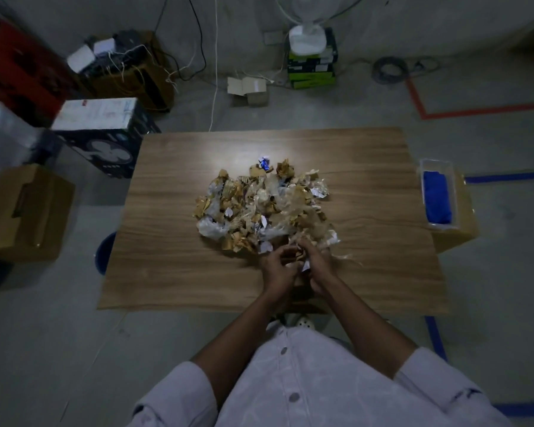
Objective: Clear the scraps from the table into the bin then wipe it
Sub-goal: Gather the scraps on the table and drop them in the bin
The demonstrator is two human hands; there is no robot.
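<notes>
A heap of scraps (pixel 259 204), brown paper, clear plastic and white bits, lies in the middle of the wooden table (pixel 167 266). A blue wrapper (pixel 264 163) sits at its far edge. My left hand (pixel 276 269) and my right hand (pixel 316 266) meet at the near edge of the heap, fingers curled round a small bunch of scraps (pixel 299 257) between them. A blue bin (pixel 105 251) peeks out from under the table's left edge, mostly hidden. A blue cloth (pixel 436 195) lies in a clear tray (pixel 452 180) to the right of the table.
The tray rests on a cardboard box (pixel 463 223) beside the table's right edge. More cardboard boxes (pixel 25 211) and a dark fan carton (pixel 105 134) stand on the floor at left. Cables, small boxes and a white fan (pixel 307 35) crowd the far floor.
</notes>
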